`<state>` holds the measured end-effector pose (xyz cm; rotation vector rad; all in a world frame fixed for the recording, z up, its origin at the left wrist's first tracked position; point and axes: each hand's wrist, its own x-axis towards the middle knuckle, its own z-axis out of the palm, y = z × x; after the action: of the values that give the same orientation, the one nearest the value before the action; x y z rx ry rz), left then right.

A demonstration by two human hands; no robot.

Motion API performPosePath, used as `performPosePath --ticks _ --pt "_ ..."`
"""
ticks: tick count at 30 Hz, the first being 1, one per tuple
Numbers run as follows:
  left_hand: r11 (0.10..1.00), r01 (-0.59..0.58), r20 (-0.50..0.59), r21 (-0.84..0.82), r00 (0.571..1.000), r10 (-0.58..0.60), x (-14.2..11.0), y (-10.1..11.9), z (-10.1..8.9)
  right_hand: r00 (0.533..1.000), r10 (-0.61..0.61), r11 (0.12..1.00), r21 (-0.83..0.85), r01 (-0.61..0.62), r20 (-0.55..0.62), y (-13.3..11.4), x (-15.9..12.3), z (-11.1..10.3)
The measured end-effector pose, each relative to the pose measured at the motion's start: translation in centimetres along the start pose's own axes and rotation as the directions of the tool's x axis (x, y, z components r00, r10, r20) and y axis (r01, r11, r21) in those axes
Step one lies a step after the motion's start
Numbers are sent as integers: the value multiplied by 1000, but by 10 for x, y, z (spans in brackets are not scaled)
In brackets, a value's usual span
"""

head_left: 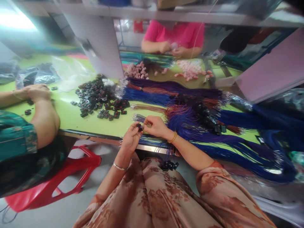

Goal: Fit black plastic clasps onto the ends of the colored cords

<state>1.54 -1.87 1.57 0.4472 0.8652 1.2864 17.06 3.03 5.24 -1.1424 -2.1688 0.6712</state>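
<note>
A small black plastic connector housing (pixel 139 127) with a touch of red is pinched in the fingertips of my left hand (pixel 131 136), just above the table's front edge. My right hand (pixel 155 126) is closed in a pinch right beside the housing; what its fingers grip is too small to make out. Thin blue wires (pixel 152 140) run under and beside my right hand. Below the edge, over my lap, hangs a cluster of black connectors (pixel 169 165) on wires. Left of my hands lies a large loose pile of black housings (pixel 96 95).
Bundles of blue and purple wires (pixel 185 118) and brown wires (pixel 152 108) cover the right side of the green table (pixel 104 128). Pink connectors (pixel 137 70) lie farther back, before a co-worker in pink (pixel 174 38). Another person's arm (pixel 45 117) and a red stool (pixel 45 190) are at left.
</note>
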Motion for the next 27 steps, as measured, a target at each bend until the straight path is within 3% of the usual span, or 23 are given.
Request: performPosePath --ticks 9,15,23,25,27 --pt "997 -52 -88 59 994 57 -5 -2 7 991 -107 988 -103 115 81 0 -2 2" --pt "991 -86 -122 106 988 99 -4 0 8 991 -69 977 -194 90 115 1 -4 6" --pt "979 -130 -42 159 990 138 -2 10 15 990 -78 991 -97 89 119 -12 -2 -9" --pt "974 -140 -10 177 990 144 -3 10 15 996 -71 996 -54 73 45 -11 -3 -21" --pt "964 -143 -16 223 988 150 -2 6 10 989 -29 998 -60 20 -147 -1 -5 -40"
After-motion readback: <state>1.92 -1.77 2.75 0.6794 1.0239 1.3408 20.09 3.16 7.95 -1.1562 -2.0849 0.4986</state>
